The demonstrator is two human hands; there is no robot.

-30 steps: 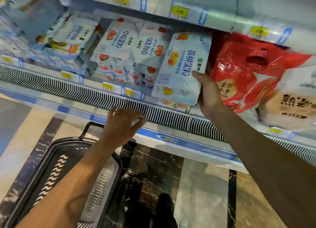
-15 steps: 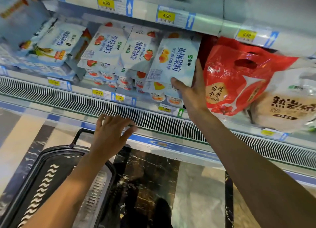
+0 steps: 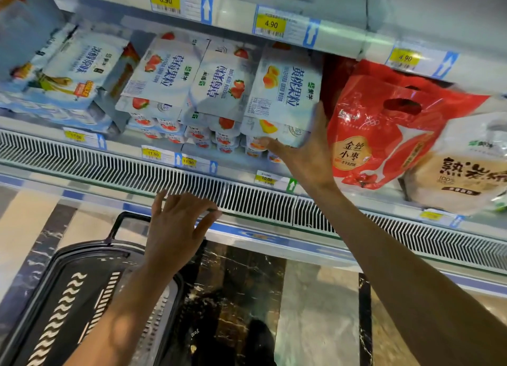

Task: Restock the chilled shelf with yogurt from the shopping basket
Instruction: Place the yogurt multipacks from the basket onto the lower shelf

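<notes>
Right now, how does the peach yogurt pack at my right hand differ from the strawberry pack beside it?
The peach yogurt pack shows yellow peaches; the strawberry pack shows red strawberries. The right hand touches the peach pack's lower right corner; no hand touches the strawberry pack. Both are pale multipacks, tilted back.

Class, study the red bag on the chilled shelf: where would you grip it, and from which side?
Probably best: hook fingers through the oval cut-out handle near the top of the red bag, coming from the front. The bag faces outward, and the beige bag overlaps one lower corner.
</notes>
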